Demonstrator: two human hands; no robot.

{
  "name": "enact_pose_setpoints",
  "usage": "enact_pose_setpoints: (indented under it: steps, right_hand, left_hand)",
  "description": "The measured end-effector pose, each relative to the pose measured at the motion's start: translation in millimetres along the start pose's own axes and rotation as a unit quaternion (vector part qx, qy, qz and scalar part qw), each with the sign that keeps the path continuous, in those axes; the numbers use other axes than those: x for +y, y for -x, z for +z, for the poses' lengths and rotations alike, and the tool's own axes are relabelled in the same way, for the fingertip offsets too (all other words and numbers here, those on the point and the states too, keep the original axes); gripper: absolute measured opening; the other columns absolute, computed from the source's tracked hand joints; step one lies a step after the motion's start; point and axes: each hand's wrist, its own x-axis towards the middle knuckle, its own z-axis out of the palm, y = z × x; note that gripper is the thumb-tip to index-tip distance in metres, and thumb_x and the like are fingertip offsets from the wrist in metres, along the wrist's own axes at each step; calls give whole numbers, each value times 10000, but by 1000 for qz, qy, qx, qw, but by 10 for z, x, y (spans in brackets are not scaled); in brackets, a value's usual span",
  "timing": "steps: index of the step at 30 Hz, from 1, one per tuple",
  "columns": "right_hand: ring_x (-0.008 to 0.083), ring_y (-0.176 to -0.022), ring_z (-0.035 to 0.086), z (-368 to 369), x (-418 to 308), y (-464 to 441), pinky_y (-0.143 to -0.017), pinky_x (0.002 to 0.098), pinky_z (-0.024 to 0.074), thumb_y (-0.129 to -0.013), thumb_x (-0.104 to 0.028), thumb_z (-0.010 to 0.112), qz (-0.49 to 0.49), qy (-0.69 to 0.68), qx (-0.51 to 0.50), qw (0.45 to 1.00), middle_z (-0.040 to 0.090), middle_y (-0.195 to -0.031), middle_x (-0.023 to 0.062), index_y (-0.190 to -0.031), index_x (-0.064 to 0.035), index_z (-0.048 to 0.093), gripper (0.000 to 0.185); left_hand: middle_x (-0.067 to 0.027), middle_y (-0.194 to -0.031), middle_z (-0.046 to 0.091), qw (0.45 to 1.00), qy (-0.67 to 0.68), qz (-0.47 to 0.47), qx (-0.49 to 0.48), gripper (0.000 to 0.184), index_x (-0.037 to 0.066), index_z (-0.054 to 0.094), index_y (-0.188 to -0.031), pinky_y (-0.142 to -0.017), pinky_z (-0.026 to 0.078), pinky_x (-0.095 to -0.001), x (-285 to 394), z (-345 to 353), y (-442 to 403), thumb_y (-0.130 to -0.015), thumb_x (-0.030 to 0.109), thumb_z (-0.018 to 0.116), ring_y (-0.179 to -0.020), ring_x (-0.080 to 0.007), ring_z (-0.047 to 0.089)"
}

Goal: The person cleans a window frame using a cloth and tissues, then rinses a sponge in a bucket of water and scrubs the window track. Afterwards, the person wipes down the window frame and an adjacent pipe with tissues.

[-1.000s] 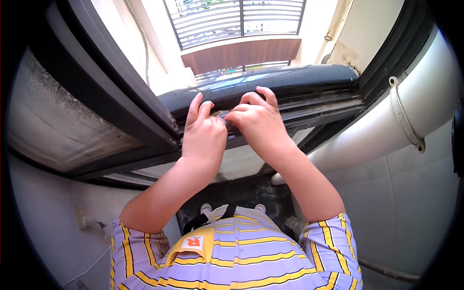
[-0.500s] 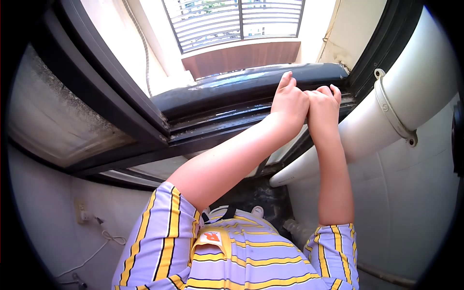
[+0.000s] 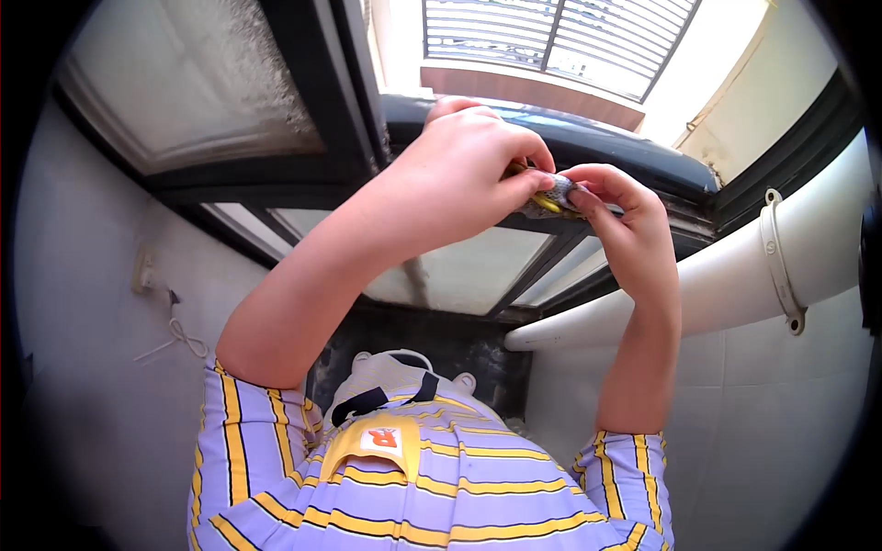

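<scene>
A small crumpled cloth [image 3: 557,195], grey with yellow parts, is bunched between my two hands in front of the window track. My left hand [image 3: 473,151] pinches its left end between thumb and fingers. The right end is gripped by my right hand [image 3: 632,213], thumb toward me. Most of the cloth is hidden by my fingers. Just behind my hands runs the dark window frame [image 3: 634,151] with its rounded outer ledge.
A dark-framed sliding pane [image 3: 211,92] with dirty glass stands at left. To the right, a thick white pipe [image 3: 707,294] slants down, held by a bracket [image 3: 777,262]. A wall socket [image 3: 144,271] with a plugged-in white cord is low on the left. Slatted bars [image 3: 551,37] are outside.
Both hands have turned so the thumbs show, and the cloth has come into view between them. My left hand has shifted left. The camera view has swung left.
</scene>
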Motion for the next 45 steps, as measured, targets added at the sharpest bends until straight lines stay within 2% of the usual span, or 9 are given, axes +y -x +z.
enact_pose_setpoints:
  steps: [6, 11, 17, 20, 25, 29, 37, 44, 45]
  right_hand:
    - [94, -959, 669, 810, 201, 134, -904, 265, 550, -1020, -62, 669, 119, -216, -191, 950, 737, -1012, 35, -1191, -1, 729, 191]
    - [129, -1029, 669, 1738, 521, 512, -958, 306, 541, -1014, -105, 686, 204, -173, -213, 940, 729, -1075, 57, -1219, -10, 721, 228]
    - [138, -989, 676, 2850, 1222, 1322, -902, 289, 542, -992, -55, 675, 296, -105, -212, 925, 742, -1042, 74, -1195, 25, 718, 222]
    - [131, -942, 695, 3437, 1710, 1807, -864, 285, 555, -966, -55, 697, 329, -101, -210, 915, 757, -1005, 76, -1150, 15, 738, 201]
    - [221, -904, 755, 4498, 2899, 2730, -836, 350, 576, -899, -115, 751, 361, 41, -230, 903, 790, -999, 99, -1111, -106, 790, 216]
    - [357, -1134, 713, 5042, 3629, 3300, -1002, 430, 548, -936, -212, 766, 364, 199, -294, 861, 753, -1190, 186, -1264, -193, 755, 330]
    - [380, -1142, 700, 5913, 4939, 4200, -999, 432, 544, -941, -177, 743, 464, 178, -308, 811, 735, -1215, 196, -1223, -158, 757, 283]
    - [366, -1200, 650, 6648, 6472, 4858, -1021, 453, 531, -881, -87, 705, 260, 256, -290, 885, 684, -1297, 144, -1206, -119, 748, 329]
    - [365, -1231, 631, 6748, 6618, 4921, -1032, 464, 522, -883, -92, 703, 244, 270, -279, 889, 661, -1339, 146, -1244, -120, 727, 363]
  left_hand:
    - [-71, -783, 718, 989, 88, -103, -51, 231, 46, 767, -991, -978, 442, -377, -447, -51, 910, -984, 271, 714, -810, -203, 631]
    - [-112, -831, 735, 949, 201, -226, -83, 235, -15, 754, -1028, -710, 540, -318, -1048, 328, 1845, -978, 212, 722, -765, -166, 688]
    - [-73, -862, 772, 955, 151, -204, -152, 191, 111, 771, -1019, -1128, 366, -443, -1781, 1225, 3041, -961, 279, 702, -877, -226, 716]
    - [-54, -842, 767, 948, 151, -211, -185, 159, 140, 770, -1017, -1178, 298, -477, -2085, 1809, 3667, -961, 270, 698, -892, -222, 719]
    - [-43, -858, 775, 936, 131, -261, -194, 142, 145, 772, -999, -1151, 333, -535, -2577, 3088, 4825, -930, 261, 728, -922, -253, 724]
    - [-113, -1391, 681, 892, 101, -360, -255, 499, 185, 671, -1392, -1221, 277, -570, -2806, 4112, 5675, -911, 271, 769, -1406, -338, 527]
    - [-117, -1378, 669, 868, 150, -397, -256, 454, 140, 679, -1334, -1132, 432, -487, -3327, 5403, 6918, -889, 168, 763, -1342, -331, 570]
    - [-125, -1457, 596, 902, 84, -351, -237, 466, 133, 683, -1331, -1090, 468, -477, -3939, 6977, 7344, -876, 37, 660, -1296, -342, 582]
    - [-184, -1549, 514, 883, 95, -359, -288, 573, 119, 600, -1425, -1130, 458, -492, -3997, 7113, 7308, -869, 46, 714, -1357, -388, 546]
